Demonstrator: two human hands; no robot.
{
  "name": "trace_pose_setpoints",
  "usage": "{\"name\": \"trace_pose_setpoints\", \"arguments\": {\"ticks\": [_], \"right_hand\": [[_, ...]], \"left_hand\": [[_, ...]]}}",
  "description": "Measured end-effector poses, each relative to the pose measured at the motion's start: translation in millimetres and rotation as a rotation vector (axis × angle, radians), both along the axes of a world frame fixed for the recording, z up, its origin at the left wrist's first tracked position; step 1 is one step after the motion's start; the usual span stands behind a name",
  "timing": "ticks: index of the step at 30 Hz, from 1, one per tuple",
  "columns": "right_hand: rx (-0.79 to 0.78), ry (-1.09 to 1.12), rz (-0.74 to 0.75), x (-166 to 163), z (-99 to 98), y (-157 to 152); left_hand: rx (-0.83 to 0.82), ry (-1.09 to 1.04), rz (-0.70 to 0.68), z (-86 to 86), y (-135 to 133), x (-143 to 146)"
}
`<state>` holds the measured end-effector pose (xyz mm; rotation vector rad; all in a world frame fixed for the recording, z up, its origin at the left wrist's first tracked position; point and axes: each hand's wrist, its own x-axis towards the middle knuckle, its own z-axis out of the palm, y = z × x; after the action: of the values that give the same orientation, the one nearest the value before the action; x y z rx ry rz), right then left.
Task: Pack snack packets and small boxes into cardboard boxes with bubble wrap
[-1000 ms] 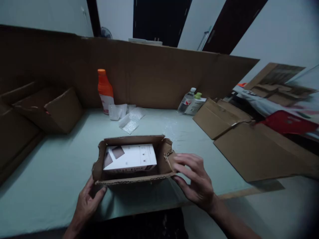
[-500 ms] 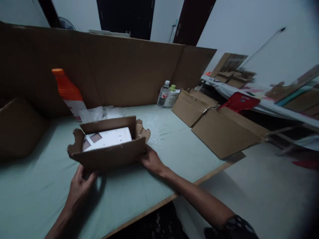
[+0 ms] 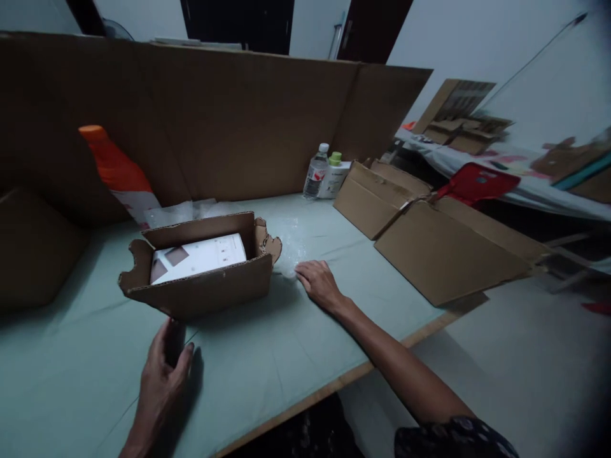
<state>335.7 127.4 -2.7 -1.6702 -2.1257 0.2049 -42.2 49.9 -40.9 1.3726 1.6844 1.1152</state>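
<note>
My right grip (image 3: 319,284) is touching the bubble wrap (image 3: 290,245) just ahead, fingers curled; whether they're pinching it, I can't tell. My left grip (image 3: 162,372) is sitting half open, holding nothing. Just ahead of it the cardboard box (image 3: 212,289) is standing, carrying a white carton (image 3: 205,259) and blocking the orange bottle (image 3: 123,170). Rightward, a brown carton (image 3: 443,251) is waiting.

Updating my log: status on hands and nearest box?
Right hand at plastic wrap, grip unclear. Left hand open by cardboard box. White carton inside. Orange bottle behind.
</note>
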Motion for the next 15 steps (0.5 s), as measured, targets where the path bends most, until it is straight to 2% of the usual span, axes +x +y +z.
{"name": "trace_pose_setpoints", "arguments": {"ticks": [3,6,8,11,13,15], "right_hand": [[0.008,0.004,0.100,-7.2,7.4,-32.4],[0.031,0.070,0.221,-17.1,14.3,-78.0],[0.016,0.118,0.287,-24.9,18.7,-106.0],[-0.079,0.141,0.343,-35.9,26.5,-133.6],[-0.145,0.145,0.376,-41.1,31.7,-141.9],[-0.201,0.166,0.411,-44.1,35.3,-145.3]], "left_hand": [[0.025,0.058,0.004,-9.2,-30.1,4.9],[0.097,0.200,-0.056,-8.2,-58.4,10.6],[0.207,0.279,-0.180,-0.1,-68.8,18.6],[0.380,0.333,-0.460,15.4,-71.4,42.0],[0.439,0.302,-0.633,21.9,-69.1,63.0],[0.426,0.233,-0.749,23.4,-66.2,83.3]]}}
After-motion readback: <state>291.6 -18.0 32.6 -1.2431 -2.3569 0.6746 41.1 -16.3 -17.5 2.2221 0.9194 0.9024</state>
